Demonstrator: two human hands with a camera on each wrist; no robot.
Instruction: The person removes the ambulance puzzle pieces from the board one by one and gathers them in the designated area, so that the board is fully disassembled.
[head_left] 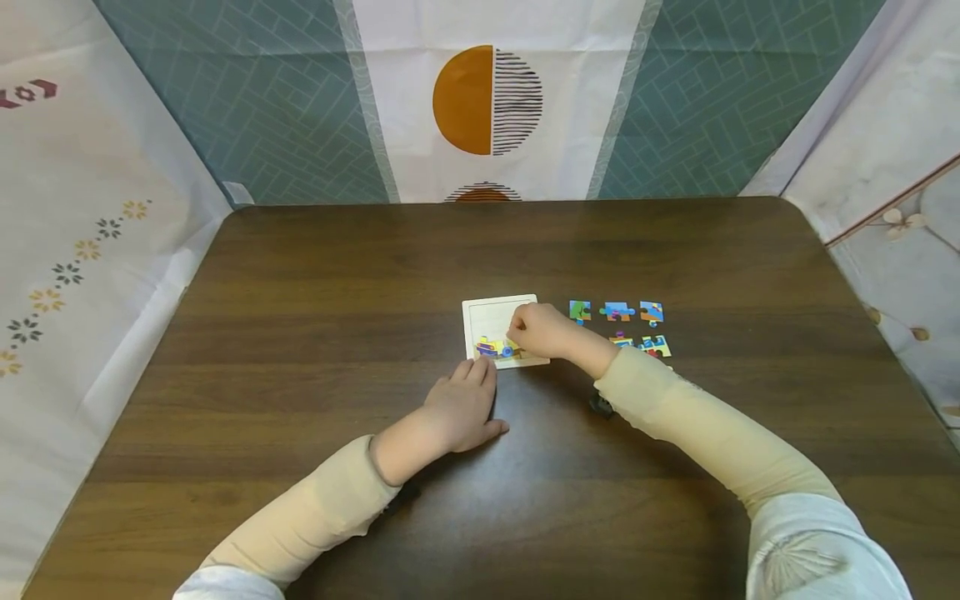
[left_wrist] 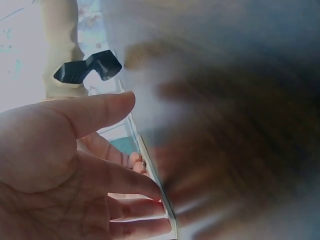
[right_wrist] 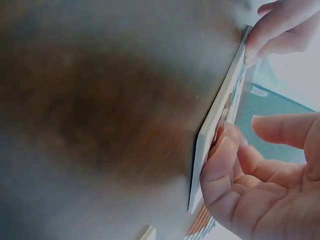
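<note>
A white jigsaw board (head_left: 492, 317) lies on the table, with pieces showing a yellow and blue vehicle (head_left: 491, 347) along its near side. My left hand (head_left: 462, 406) rests with straight fingers at the board's near left edge, thumb spread to the right. Over the board's right half, my right hand (head_left: 545, 330) bends its fingers down onto the pieces. Seen from the right wrist, those fingertips touch inside the board's rim (right_wrist: 200, 155) while the thumb (right_wrist: 285, 131) stands apart. I cannot tell whether a piece is between the right fingers.
Right of the board lie several loose jigsaw pieces: a green one (head_left: 580, 311), a blue one (head_left: 617, 312), a blue and orange one (head_left: 651, 312) and others partly behind my right forearm. A black wrist device (head_left: 601, 406) shows under the right sleeve. Patterned cloth (head_left: 495, 179) hangs behind the table.
</note>
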